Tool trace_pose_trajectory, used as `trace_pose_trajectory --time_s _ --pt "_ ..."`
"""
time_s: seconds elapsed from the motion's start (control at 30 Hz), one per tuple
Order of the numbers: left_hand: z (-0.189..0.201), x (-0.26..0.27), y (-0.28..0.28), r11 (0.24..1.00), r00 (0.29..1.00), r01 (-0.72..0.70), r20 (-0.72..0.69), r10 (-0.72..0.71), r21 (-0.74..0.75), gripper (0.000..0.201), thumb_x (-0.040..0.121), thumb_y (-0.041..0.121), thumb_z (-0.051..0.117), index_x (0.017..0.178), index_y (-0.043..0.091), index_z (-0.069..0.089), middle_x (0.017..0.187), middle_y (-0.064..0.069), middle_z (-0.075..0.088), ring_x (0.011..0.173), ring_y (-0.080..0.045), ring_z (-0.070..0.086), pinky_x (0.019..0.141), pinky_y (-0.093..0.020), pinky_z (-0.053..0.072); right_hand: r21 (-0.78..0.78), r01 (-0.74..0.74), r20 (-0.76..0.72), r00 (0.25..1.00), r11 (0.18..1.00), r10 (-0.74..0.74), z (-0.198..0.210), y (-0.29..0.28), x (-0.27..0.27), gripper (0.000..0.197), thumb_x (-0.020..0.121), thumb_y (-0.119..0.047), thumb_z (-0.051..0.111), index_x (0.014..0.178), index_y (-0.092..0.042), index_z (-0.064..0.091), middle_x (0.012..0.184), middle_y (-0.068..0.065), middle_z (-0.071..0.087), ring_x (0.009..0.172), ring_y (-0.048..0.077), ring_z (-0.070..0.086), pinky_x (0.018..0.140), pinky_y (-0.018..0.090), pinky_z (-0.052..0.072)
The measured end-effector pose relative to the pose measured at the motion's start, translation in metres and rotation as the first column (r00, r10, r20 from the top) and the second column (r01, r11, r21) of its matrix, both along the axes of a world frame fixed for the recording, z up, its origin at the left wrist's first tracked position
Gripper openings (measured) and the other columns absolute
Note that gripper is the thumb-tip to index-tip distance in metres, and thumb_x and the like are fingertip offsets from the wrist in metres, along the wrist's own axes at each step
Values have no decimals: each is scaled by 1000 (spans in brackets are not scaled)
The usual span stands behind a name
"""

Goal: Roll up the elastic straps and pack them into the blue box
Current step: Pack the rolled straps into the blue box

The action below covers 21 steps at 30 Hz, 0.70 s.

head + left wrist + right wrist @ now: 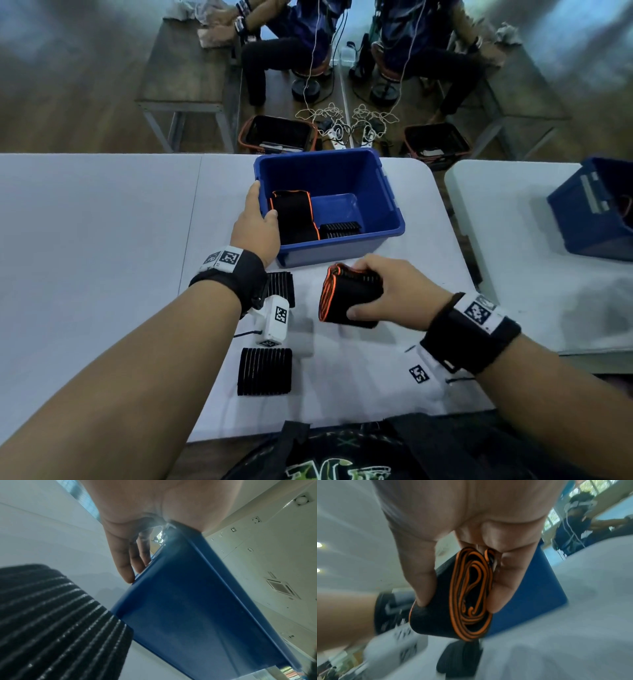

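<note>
The blue box (387,205) stands on the white table (102,240). My left hand (262,205) grips its left rim, thumb inside and fingers outside; the left wrist view shows the fingers (126,563) along the box wall (188,601). Just in front of the box, my right hand (359,289) holds a rolled black strap with orange edging (342,301), thumb and fingers pinching the coil (436,615). A similar orange-edged roll (294,216) and a ribbed black strap (340,230) lie inside the box. Two ribbed black straps lie on the table, one (265,371) near me, one (282,287) under my left wrist.
A second white table at the right carries another blue box (596,212). Beyond the far table edge, two dark baskets (277,135) and tangled cables lie on the floor, and two seated people work at benches.
</note>
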<state>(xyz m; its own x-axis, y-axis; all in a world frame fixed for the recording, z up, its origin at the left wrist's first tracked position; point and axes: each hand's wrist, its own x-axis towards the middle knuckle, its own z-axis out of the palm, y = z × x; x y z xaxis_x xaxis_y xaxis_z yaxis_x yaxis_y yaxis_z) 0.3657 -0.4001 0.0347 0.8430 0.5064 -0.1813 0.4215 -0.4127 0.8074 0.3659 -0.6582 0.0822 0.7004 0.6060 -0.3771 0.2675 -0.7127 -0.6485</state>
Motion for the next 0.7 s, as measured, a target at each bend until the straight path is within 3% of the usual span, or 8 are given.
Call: trace_pose_trajectory --time_s 0.07,0.13,0.2,0.27,0.4,0.53,0.63,0.7 --pt "0 0 0 1000 1000 -8 1 8 -8 59 104 24 39 158 35 17 136 -10 58 112 -30 58 96 -39 44 28 -1 61 998 1000 0 24 5 27 45 67 -29 87 101 -31 58 90 -15 64 78 -3 60 66 11 45" --pt "1 0 0 1000 1000 -14 -1 14 -10 59 103 23 40 157 34 18 138 -11 57 117 -33 57 101 -41 44 -3 -19 145 989 1000 19 43 14 58 46 66 -28 87 101 -28 57 88 -13 63 78 5 61 68 17 46" --pt "2 1 0 1000 1000 -15 2 15 -10 59 103 23 40 157 34 19 138 -11 57 117 -33 57 102 -42 44 -84 -31 231 972 996 50 55 27 86 47 63 -36 85 99 -31 56 86 -12 63 80 12 62 70 29 50" --pt "2 1 0 1000 1000 -15 0 15 -5 59 103 23 40 157 35 19 133 -11 60 109 -31 58 96 -40 46 -200 -17 324 942 980 82 59 44 112 49 60 -49 83 98 -34 56 82 -13 64 77 11 63 67 29 50" --pt "0 0 0 1000 1000 -20 -3 20 -15 59 103 25 40 157 37 19 119 -8 63 95 -26 58 85 -34 44 -299 -60 229 964 952 132 47 81 155 47 63 -33 90 100 -19 63 92 -2 67 85 21 65 73 33 54" --pt "-2 -2 0 1000 1000 -21 -7 21 -20 59 104 26 41 156 38 18 116 -5 60 93 -24 57 83 -32 40 -542 -124 180 949 831 259 21 111 180 53 53 -44 90 93 -22 64 90 1 70 82 24 67 78 42 59" --pt "-4 -2 1 999 1000 -28 -5 28 -34 59 103 27 41 156 39 17 115 -3 60 93 -24 58 82 -31 41 -635 -149 153 937 758 313 -4 129 204 60 39 -55 86 88 -28 65 84 -2 71 77 25 69 76 46 60" --pt "-3 -2 0 999 1000 -30 -1 30 -36 59 104 26 41 156 39 17 114 -3 59 93 -23 58 82 -31 40 -690 -162 141 926 706 350 -8 139 211 64 38 -57 86 92 -28 67 86 0 72 77 27 70 76 46 60"
